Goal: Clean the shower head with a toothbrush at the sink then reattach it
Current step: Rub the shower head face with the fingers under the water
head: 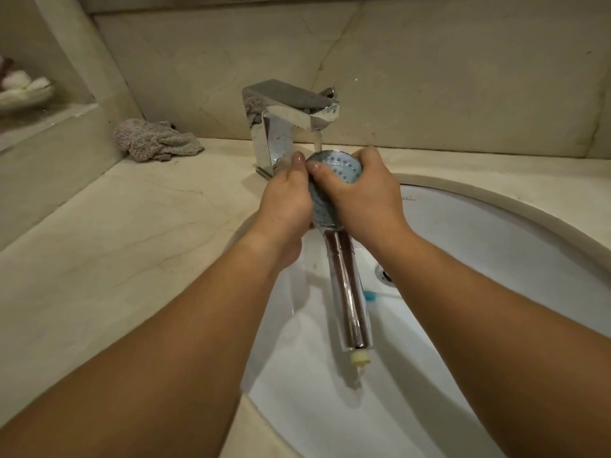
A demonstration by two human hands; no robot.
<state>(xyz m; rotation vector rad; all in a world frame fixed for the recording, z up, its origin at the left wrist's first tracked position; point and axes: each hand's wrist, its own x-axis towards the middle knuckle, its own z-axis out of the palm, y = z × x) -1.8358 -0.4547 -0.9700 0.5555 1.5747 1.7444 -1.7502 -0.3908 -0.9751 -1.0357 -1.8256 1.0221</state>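
Observation:
A chrome shower head with a blue-grey nozzle face is held over the white sink, under water running from the chrome faucet. My left hand grips the head's left side. My right hand grips its right side, with the thumb lying across the nozzle face. The chrome handle points down toward me and ends in a yellowish plug. A blue toothbrush lies in the basin, mostly hidden behind the handle.
A crumpled grey cloth lies on the beige counter left of the faucet. A dish with pale items sits on a ledge at far left. The sink drain is right of the handle. A tiled wall rises behind.

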